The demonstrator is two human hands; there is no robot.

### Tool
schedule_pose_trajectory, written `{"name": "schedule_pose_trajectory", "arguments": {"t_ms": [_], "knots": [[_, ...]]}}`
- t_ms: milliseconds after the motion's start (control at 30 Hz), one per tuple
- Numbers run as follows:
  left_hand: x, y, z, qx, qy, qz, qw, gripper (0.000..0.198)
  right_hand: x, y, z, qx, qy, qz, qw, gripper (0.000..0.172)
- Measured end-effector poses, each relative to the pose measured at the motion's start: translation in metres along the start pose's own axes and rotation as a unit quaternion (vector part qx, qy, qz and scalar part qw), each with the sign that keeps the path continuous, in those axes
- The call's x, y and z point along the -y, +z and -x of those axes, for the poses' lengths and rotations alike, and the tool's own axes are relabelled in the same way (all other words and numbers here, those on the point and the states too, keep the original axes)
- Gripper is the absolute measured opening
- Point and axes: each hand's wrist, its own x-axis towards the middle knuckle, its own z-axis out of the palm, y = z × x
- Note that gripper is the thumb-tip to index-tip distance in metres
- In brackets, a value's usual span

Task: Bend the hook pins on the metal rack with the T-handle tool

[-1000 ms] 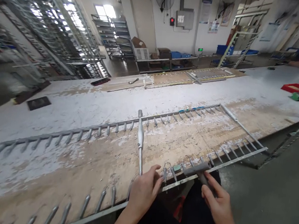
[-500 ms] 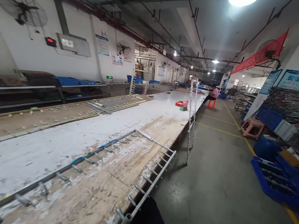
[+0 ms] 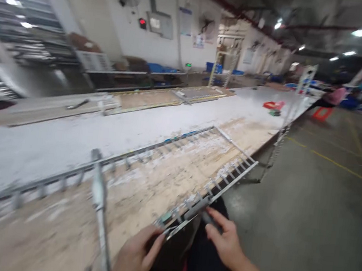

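A long metal frame (image 3: 239, 180) with short pegs along both rails lies over the worktable. At its near rail, my right hand (image 3: 226, 239) is wrapped round the dark handle of a grey T-shaped tool (image 3: 196, 209), whose tube-like head rests by the pegs. My left hand (image 3: 138, 251) is closed at the same rail, thumb and fingertips together; blur hides what they pinch. Close to its fingertips sits a small green piece (image 3: 165, 217). A grey crossbar (image 3: 98, 187) with a thicker sleeve spans the frame on the left.
The long worktable (image 3: 135, 135) has a worn, flaking top. Beyond lie brown boards (image 3: 148, 102) edged with pegs. A red tray (image 3: 271, 105) stands farther along, and an upright white rack (image 3: 295, 106) leans at the table's right edge. A person (image 3: 334, 95) sits near the far end.
The view has swung left and blurred. My left hand has come into view at the near rail. My right hand, earlier just a fingertip's width at the bottom, now shows fully with the tool.
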Motion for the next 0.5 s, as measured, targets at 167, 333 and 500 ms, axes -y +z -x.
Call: {"name": "schedule_pose_trajectory", "arguments": {"t_ms": [167, 333, 500], "knots": [[-0.014, 0.002, -0.001, 0.037, -0.036, -0.054, 0.997, 0.023, 0.015, -0.021, -0.012, 0.059, -0.122, 0.098, 0.986, 0.036], [-0.020, 0.003, 0.000, 0.072, -0.064, -0.052, 0.994, 0.025, 0.032, -0.024, -0.014, 0.090, -0.257, 0.160, 0.949, 0.045], [-0.021, 0.005, -0.001, 0.070, -0.082, -0.047, 0.993, 0.022, 0.036, -0.020, -0.017, 0.113, -0.346, 0.181, 0.914, 0.046]]}}
